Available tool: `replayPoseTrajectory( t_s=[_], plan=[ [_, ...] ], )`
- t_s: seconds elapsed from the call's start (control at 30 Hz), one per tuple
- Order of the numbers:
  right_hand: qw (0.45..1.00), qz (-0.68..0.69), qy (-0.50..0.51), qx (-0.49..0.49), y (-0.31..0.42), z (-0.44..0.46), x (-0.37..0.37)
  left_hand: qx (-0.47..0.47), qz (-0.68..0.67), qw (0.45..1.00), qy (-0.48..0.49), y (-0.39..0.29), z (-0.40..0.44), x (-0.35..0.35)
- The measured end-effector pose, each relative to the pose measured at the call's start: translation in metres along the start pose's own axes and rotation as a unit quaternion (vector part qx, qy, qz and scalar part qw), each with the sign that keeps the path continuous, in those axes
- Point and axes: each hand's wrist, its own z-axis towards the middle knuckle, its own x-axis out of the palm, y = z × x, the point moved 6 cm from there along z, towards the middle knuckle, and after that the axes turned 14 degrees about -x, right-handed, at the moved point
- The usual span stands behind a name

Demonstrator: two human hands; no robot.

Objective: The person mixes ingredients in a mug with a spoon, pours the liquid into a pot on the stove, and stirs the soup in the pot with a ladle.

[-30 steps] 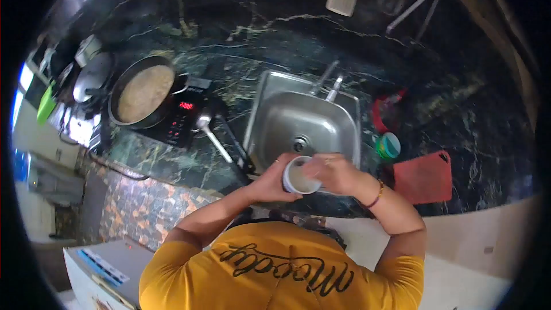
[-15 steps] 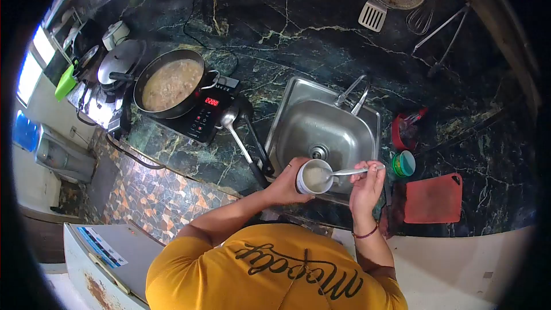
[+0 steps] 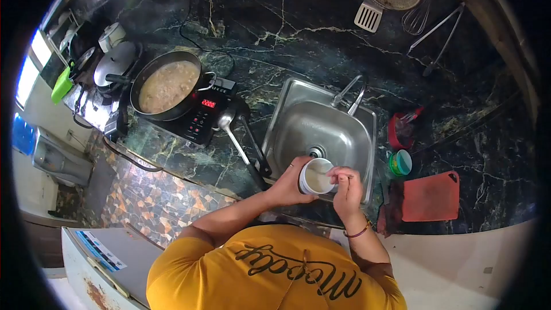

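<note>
Left hand (image 3: 290, 186) is wrapped around the white cup (image 3: 307, 188), which I've got at the near edge of the sink (image 3: 310, 123). Right hand (image 3: 348, 190) is closed at the cup's rim, pinching a thin utensil (image 3: 348, 176), mostly hidden. Pan (image 3: 178, 112) on cooktop (image 3: 198, 129) left of sink, red board (image 3: 430, 198) right.

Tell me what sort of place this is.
Most likely a home kitchen: a wide pan of food sits on an electric cooktop, a steel sink is set into the counter, and a whisk and a slotted turner hang above.
</note>
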Motion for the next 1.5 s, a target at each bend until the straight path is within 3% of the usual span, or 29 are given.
replayPoseTrajectory(
  t_s=[0.13,0.23,0.3,0.47,0.53,0.67,0.73,0.87,0.93,1.17,1.23,1.37,1.43,1.5],
  plan=[
    [0.999,0.020,0.041,0.010,0.012,0.000,0.001,0.022,0.027,0.999,-0.027,-0.002,-0.002,-0.004],
    [0.990,-0.090,0.109,0.026,0.004,-0.002,-0.004,0.017,0.040,0.999,-0.026,0.000,-0.003,-0.004],
    [0.997,-0.072,0.039,0.001,-0.004,-0.002,-0.005,0.011,0.037,0.999,-0.030,0.000,-0.004,-0.003],
    [1.000,0.007,0.030,-0.007,0.008,-0.006,0.006,-0.010,0.027,0.999,-0.035,0.004,-0.005,-0.001],
    [0.994,-0.043,0.093,0.034,0.006,-0.007,0.003,-0.014,0.028,0.999,-0.037,0.008,-0.006,-0.001],
    [0.991,-0.104,0.080,0.025,-0.011,-0.004,-0.002,-0.005,0.024,0.999,-0.036,0.011,-0.007,0.000],
    [0.999,-0.046,0.002,0.023,-0.014,-0.004,0.003,0.000,0.014,0.999,-0.036,0.009,-0.006,0.000],
    [0.999,-0.017,0.027,0.042,0.001,-0.003,0.009,-0.022,0.015,0.999,-0.040,0.006,-0.005,-0.004],
    [0.993,-0.075,0.077,0.056,-0.001,-0.004,0.004,-0.033,0.022,0.999,-0.037,0.005,-0.005,-0.008],
    [0.998,-0.056,0.007,-0.003,-0.004,0.004,0.014,0.000,0.006,0.999,-0.042,0.010,-0.004,-0.006],
    [0.997,-0.033,0.068,0.010,0.005,0.002,0.021,-0.027,-0.003,0.999,-0.039,0.012,-0.005,-0.008],
    [0.992,-0.098,0.077,0.034,-0.007,0.002,0.010,-0.012,0.030,0.998,-0.047,0.010,-0.007,-0.013],
    [0.996,-0.077,-0.014,0.033,-0.018,0.005,0.005,-0.015,0.040,0.998,-0.053,0.008,-0.007,-0.012],
    [0.998,-0.059,-0.017,0.033,-0.017,0.004,0.017,-0.019,0.018,0.998,-0.048,0.007,-0.006,-0.012]
  ],
)
